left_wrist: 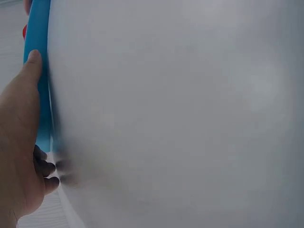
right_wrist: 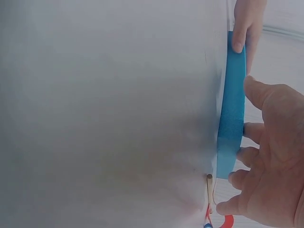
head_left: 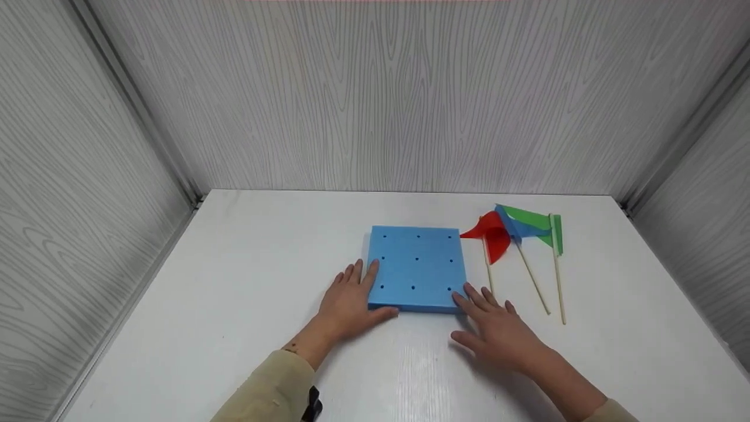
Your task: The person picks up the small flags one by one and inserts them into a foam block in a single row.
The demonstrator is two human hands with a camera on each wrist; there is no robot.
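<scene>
A blue square foam block [head_left: 416, 271] with rows of small holes in its top lies flat on the white table. At its front left corner is my left hand [head_left: 350, 305], the thumb along the front edge and the straight fingers at the left side. My right hand [head_left: 502, 333] is at the front right corner, fingers spread, with its fingertips at the block's edge and the thumb apart from it. Right of the block lie a red flag [head_left: 497, 235], a blue flag [head_left: 515, 230] and a green flag [head_left: 556, 234] on thin wooden sticks, their cloths bunched together.
The white table [head_left: 263, 246] runs to a grey wood-grain panel [head_left: 375, 99] at the back. Similar panels stand at the left and right sides. The flag sticks point toward the front, beyond the right hand's fingers.
</scene>
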